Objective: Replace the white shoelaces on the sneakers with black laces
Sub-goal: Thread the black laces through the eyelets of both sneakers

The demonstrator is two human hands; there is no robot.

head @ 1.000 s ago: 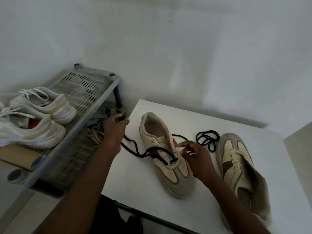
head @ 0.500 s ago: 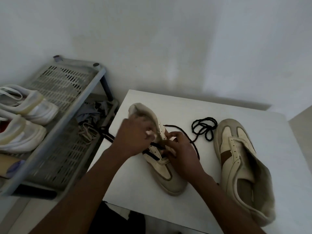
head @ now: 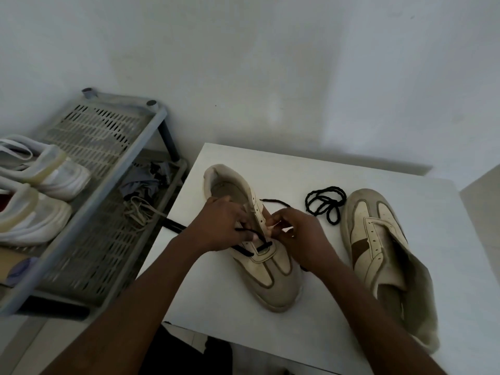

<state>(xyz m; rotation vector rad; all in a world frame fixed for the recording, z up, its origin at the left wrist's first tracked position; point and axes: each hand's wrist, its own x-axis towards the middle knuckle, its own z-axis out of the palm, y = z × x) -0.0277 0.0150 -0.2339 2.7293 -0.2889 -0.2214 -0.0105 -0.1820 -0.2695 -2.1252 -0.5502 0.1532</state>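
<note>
White wall behind, white bench (head: 216, 307) in front, and both hands meet over the beige sneaker (head: 273, 277) lying mid-bench, toe toward the person. The left hand (head: 219, 228) has its fingers curled round the black lace (head: 250, 250), which crosses the lowest eyelets. The right hand (head: 300, 236) pinches the eyelet flap (its fingertips are hidden). A second sneaker (head: 378, 239) lies to the right, with a coiled spare lace (head: 324, 204) between the two.

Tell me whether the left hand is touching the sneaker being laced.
Touching. The head view shows the left hand resting across the opening of the sneaker, fingers curled against its eyelet flap and gripping the black lace.
</note>
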